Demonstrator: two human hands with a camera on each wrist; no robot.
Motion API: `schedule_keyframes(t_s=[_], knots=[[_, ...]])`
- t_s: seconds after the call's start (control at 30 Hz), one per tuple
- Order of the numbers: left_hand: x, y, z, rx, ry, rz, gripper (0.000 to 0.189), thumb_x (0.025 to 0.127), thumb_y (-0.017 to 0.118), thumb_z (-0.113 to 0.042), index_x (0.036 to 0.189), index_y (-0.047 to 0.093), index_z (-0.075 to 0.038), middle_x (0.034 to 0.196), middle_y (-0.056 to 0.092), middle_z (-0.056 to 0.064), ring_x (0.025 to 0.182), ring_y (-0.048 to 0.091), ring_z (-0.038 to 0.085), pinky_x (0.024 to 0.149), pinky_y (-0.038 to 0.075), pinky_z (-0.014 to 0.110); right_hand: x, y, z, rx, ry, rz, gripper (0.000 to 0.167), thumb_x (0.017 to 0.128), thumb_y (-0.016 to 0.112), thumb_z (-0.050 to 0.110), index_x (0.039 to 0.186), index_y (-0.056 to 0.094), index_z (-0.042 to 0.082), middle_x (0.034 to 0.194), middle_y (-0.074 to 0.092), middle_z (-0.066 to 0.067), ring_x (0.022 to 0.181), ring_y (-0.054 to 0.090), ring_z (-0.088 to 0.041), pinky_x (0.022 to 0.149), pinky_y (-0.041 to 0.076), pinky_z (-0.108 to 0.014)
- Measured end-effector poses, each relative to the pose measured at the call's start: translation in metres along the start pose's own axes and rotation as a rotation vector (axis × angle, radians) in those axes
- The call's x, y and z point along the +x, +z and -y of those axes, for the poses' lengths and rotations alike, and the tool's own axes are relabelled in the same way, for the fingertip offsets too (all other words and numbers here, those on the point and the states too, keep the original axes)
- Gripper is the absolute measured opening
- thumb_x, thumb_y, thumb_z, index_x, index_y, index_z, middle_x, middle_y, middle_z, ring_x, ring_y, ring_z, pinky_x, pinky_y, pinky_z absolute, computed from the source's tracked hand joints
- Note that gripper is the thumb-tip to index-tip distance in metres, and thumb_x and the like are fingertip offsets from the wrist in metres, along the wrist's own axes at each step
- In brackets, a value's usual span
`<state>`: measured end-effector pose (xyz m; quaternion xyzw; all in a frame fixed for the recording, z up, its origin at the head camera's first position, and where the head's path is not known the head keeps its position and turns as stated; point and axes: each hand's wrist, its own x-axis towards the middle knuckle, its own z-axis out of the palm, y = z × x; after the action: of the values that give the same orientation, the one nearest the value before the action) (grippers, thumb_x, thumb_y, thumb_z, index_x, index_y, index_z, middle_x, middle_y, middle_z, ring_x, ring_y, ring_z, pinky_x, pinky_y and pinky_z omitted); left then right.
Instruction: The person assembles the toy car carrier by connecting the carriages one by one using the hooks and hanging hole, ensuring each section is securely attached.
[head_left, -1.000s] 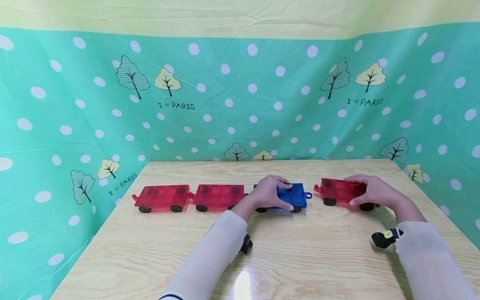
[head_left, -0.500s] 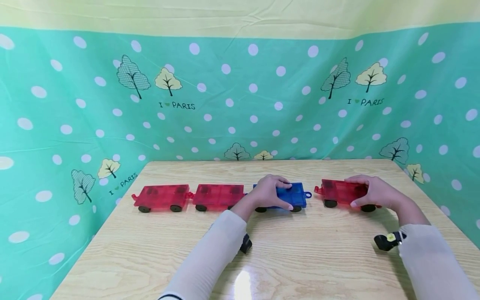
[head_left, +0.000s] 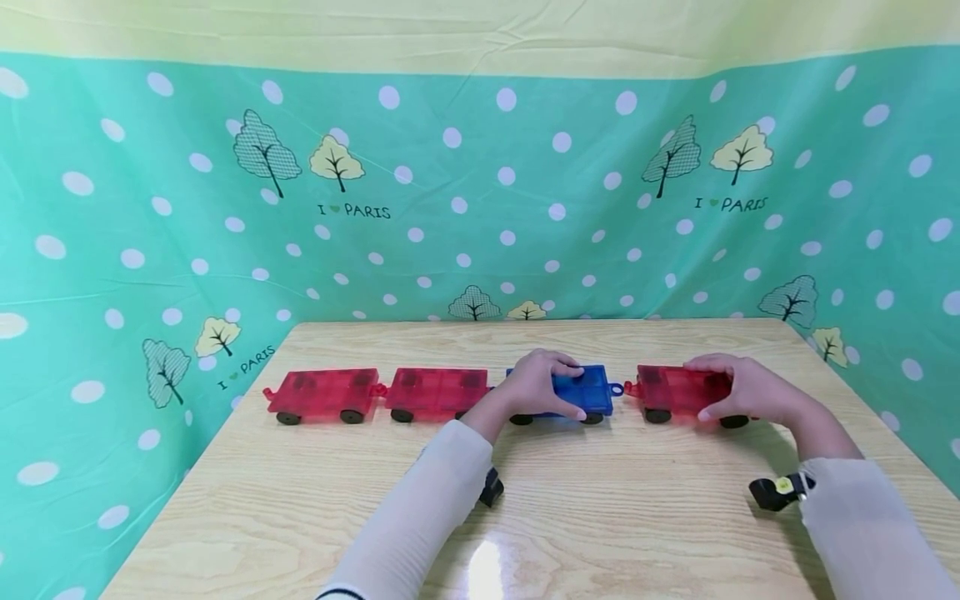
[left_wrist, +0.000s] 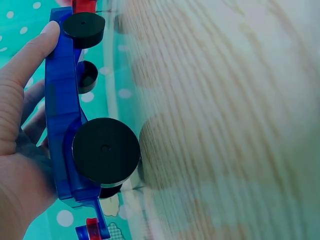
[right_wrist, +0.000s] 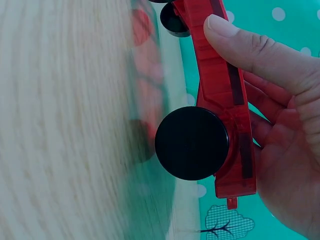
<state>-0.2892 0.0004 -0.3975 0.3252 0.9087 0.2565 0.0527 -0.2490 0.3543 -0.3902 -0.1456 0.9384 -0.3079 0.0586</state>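
My left hand [head_left: 534, 385] grips a blue toy train car [head_left: 588, 390] across its long sides, thumb on the near side. In the left wrist view the blue car [left_wrist: 64, 110] shows black wheels and a coupling at its lower end, with a red piece at it. To the right, my right hand [head_left: 750, 390] grips a red toy train car [head_left: 671, 392] in the same way. The red car's hook meets the blue car's ring; I cannot tell whether they are linked. In the right wrist view the thumb presses the side of the red car [right_wrist: 222, 90].
Left of the blue car, a red car [head_left: 438, 392] and another red car [head_left: 324, 393] stand coupled in a row on the wooden table [head_left: 600, 517]. A green dotted cloth [head_left: 480, 217] hangs behind. Both wrists wear small black cameras.
My right hand has brought the red car slightly left and nearer to me, so its hook now meets the blue car's ring. The left hand and the blue car stay put.
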Motion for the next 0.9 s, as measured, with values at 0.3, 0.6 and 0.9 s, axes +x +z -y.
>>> schedule_keyframes(t_s=[0.3, 0.6, 0.9], knots=[[-0.001, -0.001, 0.001, -0.011, 0.01, 0.0, 0.072, 0.072, 0.084, -0.049, 0.135, 0.06, -0.023, 0.14, 0.053, -0.008, 0.134, 0.04, 0.017, 0.108, 0.037, 0.035, 0.0, 0.007, 0.008, -0.002, -0.031, 0.001, 0.084, 0.067, 0.09, 0.031, 0.135, 0.053, -0.003, 0.135, 0.049, -0.029, 0.112, 0.05, -0.043, 0.084, 0.051, -0.045], [-0.001, -0.001, 0.0, -0.014, 0.016, 0.005, 0.072, 0.072, 0.084, -0.049, 0.135, 0.06, -0.023, 0.14, 0.053, -0.008, 0.134, 0.039, 0.017, 0.108, 0.037, 0.034, 0.001, 0.01, 0.009, -0.012, -0.036, 0.004, 0.084, 0.067, 0.09, 0.032, 0.134, 0.054, -0.003, 0.135, 0.049, -0.03, 0.115, 0.049, -0.045, 0.086, 0.051, -0.05], [0.0, -0.002, 0.001, -0.001, 0.023, 0.011, 0.071, 0.072, 0.084, -0.048, 0.134, 0.06, -0.023, 0.14, 0.053, -0.007, 0.135, 0.039, 0.018, 0.108, 0.037, 0.034, 0.0, 0.011, 0.008, -0.024, -0.055, 0.009, 0.082, 0.067, 0.09, 0.032, 0.133, 0.056, -0.002, 0.135, 0.05, -0.028, 0.117, 0.048, -0.045, 0.089, 0.048, -0.052]])
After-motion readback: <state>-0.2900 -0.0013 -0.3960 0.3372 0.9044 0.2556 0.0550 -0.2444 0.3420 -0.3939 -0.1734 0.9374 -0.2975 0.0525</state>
